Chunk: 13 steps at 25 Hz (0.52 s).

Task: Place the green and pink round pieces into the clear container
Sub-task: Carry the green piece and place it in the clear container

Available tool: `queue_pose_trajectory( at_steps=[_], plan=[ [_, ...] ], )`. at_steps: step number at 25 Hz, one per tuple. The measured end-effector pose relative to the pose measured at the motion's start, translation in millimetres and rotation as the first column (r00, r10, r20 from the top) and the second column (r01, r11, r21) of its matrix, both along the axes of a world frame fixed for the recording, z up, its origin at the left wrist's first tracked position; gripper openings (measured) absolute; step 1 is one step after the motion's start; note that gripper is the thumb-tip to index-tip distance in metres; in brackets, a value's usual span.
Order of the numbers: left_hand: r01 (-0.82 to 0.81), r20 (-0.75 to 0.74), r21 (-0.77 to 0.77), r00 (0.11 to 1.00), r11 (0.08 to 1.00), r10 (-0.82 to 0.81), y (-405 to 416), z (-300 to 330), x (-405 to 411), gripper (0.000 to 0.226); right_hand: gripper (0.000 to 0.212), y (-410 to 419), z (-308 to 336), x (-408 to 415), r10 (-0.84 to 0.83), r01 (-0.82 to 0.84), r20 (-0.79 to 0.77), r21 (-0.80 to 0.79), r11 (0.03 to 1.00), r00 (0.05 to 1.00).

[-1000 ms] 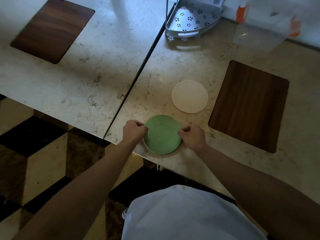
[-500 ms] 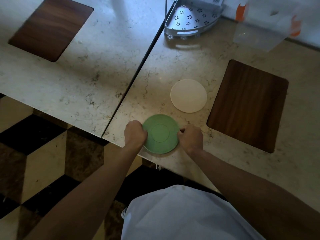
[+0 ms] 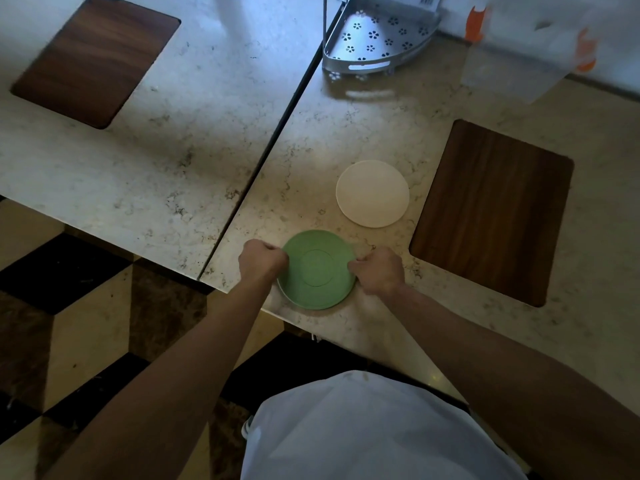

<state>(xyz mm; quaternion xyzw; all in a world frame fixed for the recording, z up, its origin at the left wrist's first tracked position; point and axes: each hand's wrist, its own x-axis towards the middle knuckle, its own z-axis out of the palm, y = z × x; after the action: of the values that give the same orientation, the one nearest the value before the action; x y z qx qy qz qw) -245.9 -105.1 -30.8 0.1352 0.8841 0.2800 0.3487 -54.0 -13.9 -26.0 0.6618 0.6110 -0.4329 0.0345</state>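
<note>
While curled, both hands [image 3: 320, 270] pinch green piece [image 3: 317, 270].

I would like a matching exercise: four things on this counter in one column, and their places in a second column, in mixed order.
1. green round piece
2. pale round piece
3. clear container
4. metal corner rack

A. far right corner
B. between both hands at the near edge
C. far side, by the seam
D. left of the right wooden inlay

Pairs: 1-B, 2-D, 3-A, 4-C

Polished marble table [image 3: 346, 133], matt wooden inlay [image 3: 491, 213], perforated shiny metal rack [image 3: 377, 39].
</note>
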Motion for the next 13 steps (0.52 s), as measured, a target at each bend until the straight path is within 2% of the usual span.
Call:
queue_pose_trajectory(
  at_steps=[3, 8, 13],
  plan=[
    [-0.040, 0.076, 0.025, 0.996, 0.999, 0.038, 10.5, 1.9, -3.2, 0.010, 0.027, 6.4, -1.1, 4.1, -0.050, 0.048, -0.071, -0.020, 0.999, 0.996],
    [-0.024, 0.170, 0.106, 0.985, 0.994, 0.006, 44.6, 9.5, -6.3, 0.011, 0.035, 34.1, 5.9, 9.7, -0.135, 0.131, -0.204, -0.029, 0.991, 0.970],
    [0.043, 0.266, 0.162, 0.960, 0.986, -0.085, 100.2, 16.1, -3.9, 0.023, 0.011, 86.0, 13.3, 17.8, -0.216, 0.232, -0.288, 0.023, 0.972, 0.933]
  ],
)
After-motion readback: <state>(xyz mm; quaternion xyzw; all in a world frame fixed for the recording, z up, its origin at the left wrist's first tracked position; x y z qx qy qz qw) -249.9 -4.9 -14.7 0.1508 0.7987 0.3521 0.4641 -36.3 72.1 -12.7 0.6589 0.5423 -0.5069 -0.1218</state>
